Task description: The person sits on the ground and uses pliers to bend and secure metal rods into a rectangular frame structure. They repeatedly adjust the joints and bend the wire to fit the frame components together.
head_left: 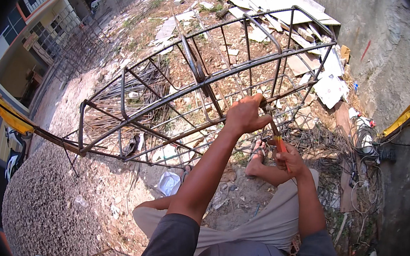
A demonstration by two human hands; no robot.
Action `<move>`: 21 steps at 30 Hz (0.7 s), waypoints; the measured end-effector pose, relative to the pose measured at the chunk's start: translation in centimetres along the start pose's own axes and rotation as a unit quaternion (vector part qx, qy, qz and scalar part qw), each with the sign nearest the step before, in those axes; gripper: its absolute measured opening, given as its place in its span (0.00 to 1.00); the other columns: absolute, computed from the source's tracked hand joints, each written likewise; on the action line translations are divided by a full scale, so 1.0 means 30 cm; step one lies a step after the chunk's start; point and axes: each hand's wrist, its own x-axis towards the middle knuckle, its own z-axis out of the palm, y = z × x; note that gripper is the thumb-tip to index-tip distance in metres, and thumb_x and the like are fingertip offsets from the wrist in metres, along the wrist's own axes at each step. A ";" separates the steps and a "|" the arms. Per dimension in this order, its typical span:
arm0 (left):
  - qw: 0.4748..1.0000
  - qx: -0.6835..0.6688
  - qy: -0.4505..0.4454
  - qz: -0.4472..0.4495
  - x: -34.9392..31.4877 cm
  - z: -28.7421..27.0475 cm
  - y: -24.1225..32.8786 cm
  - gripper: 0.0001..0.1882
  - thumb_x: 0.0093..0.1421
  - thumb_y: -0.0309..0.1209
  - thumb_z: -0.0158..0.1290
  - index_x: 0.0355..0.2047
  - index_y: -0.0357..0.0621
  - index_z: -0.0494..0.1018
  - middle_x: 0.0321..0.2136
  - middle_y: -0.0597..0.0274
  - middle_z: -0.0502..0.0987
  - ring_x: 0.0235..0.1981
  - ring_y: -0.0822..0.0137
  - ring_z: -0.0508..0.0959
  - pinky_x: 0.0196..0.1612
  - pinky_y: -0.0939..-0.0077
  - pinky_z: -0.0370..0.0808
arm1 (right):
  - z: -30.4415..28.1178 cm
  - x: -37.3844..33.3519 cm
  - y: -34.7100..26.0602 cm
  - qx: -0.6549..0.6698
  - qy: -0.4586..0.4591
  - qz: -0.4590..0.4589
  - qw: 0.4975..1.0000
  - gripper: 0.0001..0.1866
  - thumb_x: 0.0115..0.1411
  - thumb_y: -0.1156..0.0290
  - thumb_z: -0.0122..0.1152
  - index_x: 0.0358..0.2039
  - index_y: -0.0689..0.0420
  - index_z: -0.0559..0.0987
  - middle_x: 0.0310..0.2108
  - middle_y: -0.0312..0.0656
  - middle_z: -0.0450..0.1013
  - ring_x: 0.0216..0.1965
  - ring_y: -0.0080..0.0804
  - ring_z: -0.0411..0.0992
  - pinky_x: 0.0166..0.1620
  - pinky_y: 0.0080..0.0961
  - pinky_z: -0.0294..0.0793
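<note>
A long rebar cage (pixel 238 70) of dark bars and bent stirrups stretches across the view in front of me. My left hand (pixel 247 115) is closed on a bar at its near side, with the thumb sticking out to the right. My right hand (pixel 289 158) grips a pair of pincers (pixel 280 144) by its red-orange handles. The tool tilts up and left, and its dark jaws reach the bars just beside my left hand. Whether the jaws are closed on a tie wire is too small to tell.
Loose rods (pixel 142 84) lie beneath the cage. A gravel heap (pixel 53 197) is at left, broken white boards (pixel 282 6) at the far side. Tangled wire and cables (pixel 363 139) lie by the concrete wall (pixel 388 52) at right. A white plastic bag (pixel 168 183) sits near my feet.
</note>
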 end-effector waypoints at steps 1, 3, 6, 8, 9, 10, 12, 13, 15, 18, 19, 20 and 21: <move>1.000 0.000 0.000 0.002 0.001 0.004 0.002 0.32 0.55 0.55 0.59 0.49 0.43 0.72 0.44 0.45 0.81 0.48 0.46 0.82 0.53 0.50 0.77 | -0.015 -0.004 -0.007 0.097 -0.050 0.034 0.993 0.28 0.62 0.72 0.63 0.63 0.61 0.72 0.46 0.43 0.80 0.33 0.21 0.78 0.31 0.18 0.73; 1.000 -0.002 0.001 -0.002 0.003 0.007 0.003 0.31 0.54 0.54 0.59 0.49 0.44 0.73 0.44 0.46 0.81 0.48 0.46 0.82 0.53 0.50 0.77 | -0.011 -0.005 -0.006 0.114 -0.066 0.036 0.991 0.26 0.63 0.73 0.63 0.62 0.60 0.73 0.46 0.41 0.80 0.33 0.12 0.76 0.29 0.11 0.68; 1.000 -0.002 0.010 -0.006 0.005 0.016 -0.001 0.28 0.54 0.53 0.58 0.49 0.47 0.75 0.44 0.47 0.82 0.49 0.46 0.82 0.53 0.52 0.77 | 0.036 0.005 -0.011 -0.223 0.126 -0.030 0.966 0.22 0.68 0.67 0.59 0.60 0.62 0.75 0.42 0.43 0.82 0.33 0.29 0.79 0.33 0.30 0.76; 1.000 0.001 0.010 -0.012 -0.005 0.012 0.000 0.28 0.54 0.52 0.59 0.49 0.47 0.75 0.44 0.47 0.82 0.49 0.46 0.82 0.53 0.52 0.77 | 0.110 -0.009 -0.004 -0.411 0.253 -0.143 0.864 0.21 0.73 0.57 0.55 0.57 0.59 0.75 0.33 0.39 0.78 0.31 0.33 0.78 0.36 0.39 0.75; 1.000 0.003 0.009 -0.012 -0.005 0.007 0.009 0.28 0.54 0.52 0.59 0.49 0.47 0.75 0.44 0.47 0.82 0.49 0.46 0.82 0.53 0.52 0.77 | 0.119 -0.003 -0.002 -0.436 0.269 -0.115 0.851 0.22 0.73 0.53 0.55 0.54 0.59 0.75 0.30 0.38 0.78 0.29 0.33 0.78 0.34 0.38 0.75; 1.000 0.002 0.010 -0.012 -0.003 0.003 0.017 0.28 0.54 0.52 0.59 0.49 0.47 0.75 0.44 0.47 0.82 0.48 0.46 0.82 0.53 0.52 0.77 | 0.124 0.004 0.003 -0.461 0.284 -0.086 0.836 0.23 0.73 0.50 0.54 0.51 0.59 0.76 0.28 0.38 0.77 0.27 0.32 0.77 0.32 0.36 0.75; 1.000 0.002 0.012 -0.014 -0.005 -0.006 0.023 0.28 0.54 0.52 0.60 0.49 0.46 0.75 0.44 0.47 0.82 0.48 0.45 0.82 0.53 0.52 0.77 | 0.122 0.013 -0.007 -0.412 0.256 -0.025 0.874 0.27 0.73 0.44 0.53 0.48 0.59 0.77 0.25 0.38 0.76 0.24 0.31 0.76 0.29 0.34 0.75; 1.000 0.003 0.014 -0.014 -0.009 -0.006 0.014 0.28 0.54 0.51 0.60 0.49 0.46 0.75 0.44 0.47 0.82 0.48 0.45 0.82 0.53 0.52 0.77 | 0.116 0.018 -0.032 -0.335 0.209 0.007 0.919 0.28 0.73 0.42 0.53 0.48 0.59 0.77 0.25 0.38 0.76 0.23 0.31 0.76 0.28 0.33 0.75; 1.000 0.003 0.020 -0.011 -0.012 -0.004 0.001 0.29 0.54 0.51 0.61 0.49 0.46 0.75 0.44 0.47 0.82 0.48 0.45 0.82 0.52 0.51 0.78 | 0.092 0.021 -0.048 -0.119 0.092 0.070 0.986 0.30 0.71 0.40 0.54 0.48 0.58 0.78 0.23 0.38 0.75 0.20 0.28 0.74 0.24 0.30 0.74; 1.000 -0.013 0.018 -0.005 -0.018 -0.006 -0.003 0.29 0.54 0.52 0.61 0.49 0.46 0.75 0.44 0.47 0.82 0.48 0.45 0.82 0.52 0.51 0.78 | 0.041 0.040 -0.015 0.235 -0.103 0.118 0.959 0.29 0.68 0.41 0.60 0.50 0.57 0.77 0.19 0.37 0.73 0.18 0.23 0.72 0.21 0.24 0.73; 1.000 -0.012 0.015 -0.001 -0.011 -0.001 0.001 0.28 0.54 0.52 0.61 0.49 0.46 0.75 0.44 0.47 0.82 0.48 0.45 0.82 0.52 0.51 0.78 | 0.035 0.041 0.026 0.308 -0.153 0.112 0.932 0.29 0.67 0.42 0.63 0.50 0.57 0.77 0.19 0.36 0.72 0.18 0.23 0.72 0.21 0.23 0.73; 1.000 -0.012 0.012 0.002 -0.002 0.008 0.013 0.28 0.53 0.52 0.61 0.49 0.47 0.75 0.44 0.47 0.82 0.48 0.45 0.82 0.51 0.51 0.78 | 0.023 0.045 0.059 0.378 -0.203 0.104 0.897 0.28 0.66 0.44 0.66 0.50 0.57 0.77 0.18 0.36 0.71 0.17 0.24 0.72 0.20 0.23 0.74; 1.000 -0.009 0.009 -0.002 -0.002 0.011 0.016 0.28 0.53 0.52 0.61 0.48 0.47 0.75 0.44 0.48 0.82 0.47 0.45 0.82 0.51 0.52 0.78 | 0.017 0.058 0.082 0.346 -0.219 0.101 0.907 0.27 0.64 0.47 0.68 0.51 0.57 0.76 0.20 0.36 0.72 0.17 0.24 0.72 0.21 0.23 0.74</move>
